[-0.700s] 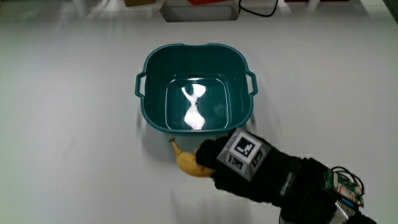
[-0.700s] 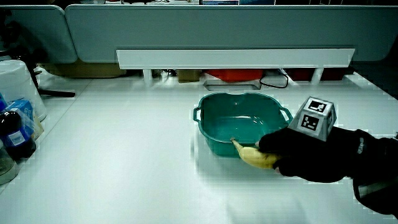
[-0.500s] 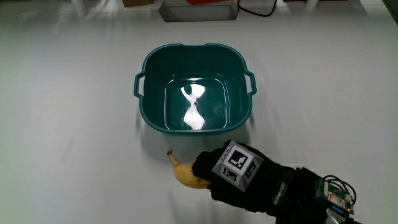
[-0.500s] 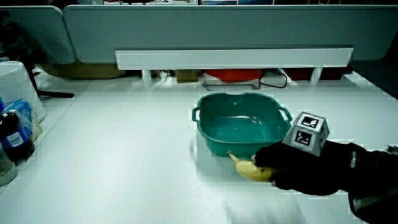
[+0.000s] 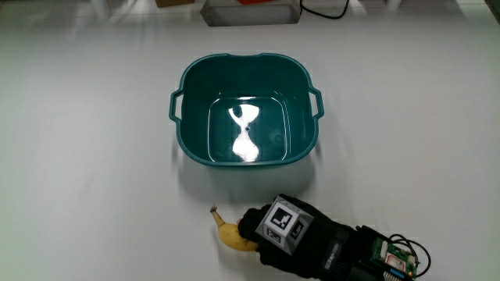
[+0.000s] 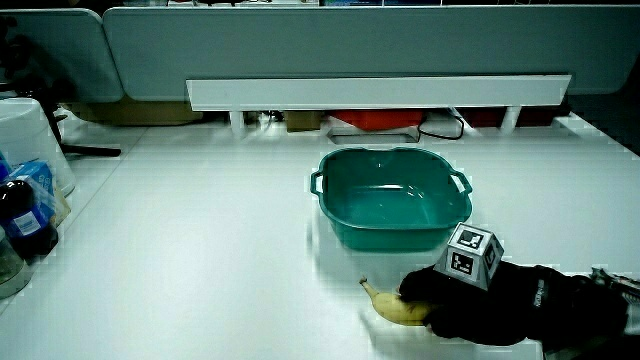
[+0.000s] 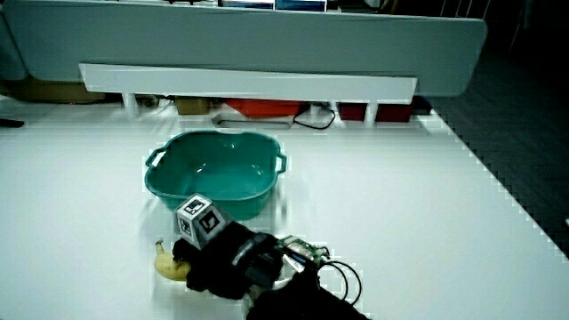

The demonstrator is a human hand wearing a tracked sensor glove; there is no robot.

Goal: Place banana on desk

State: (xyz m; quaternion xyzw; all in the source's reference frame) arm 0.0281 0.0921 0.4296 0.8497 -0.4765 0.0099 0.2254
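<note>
A yellow banana [image 5: 228,236] lies low at the white desk [image 5: 86,156], nearer to the person than the teal basin [image 5: 245,65]. The gloved hand [image 5: 266,232] is shut on the banana's thick end, with the stem end sticking out free. In both side views the banana [image 6: 390,308] [image 7: 165,265] rests on or just above the desk surface beside the hand [image 6: 430,300] [image 7: 191,260]; contact with the desk cannot be told. The basin [image 6: 392,205] [image 7: 216,182] holds nothing.
Bottles and a white container [image 6: 28,140] stand at the desk's edge in a side view. A white shelf [image 6: 380,92] and cables run along the low partition. A red item [image 7: 262,108] sits under that shelf.
The hand has carried the banana away from the basin's wall toward the person and lowered it to the desk. The basin has not moved.
</note>
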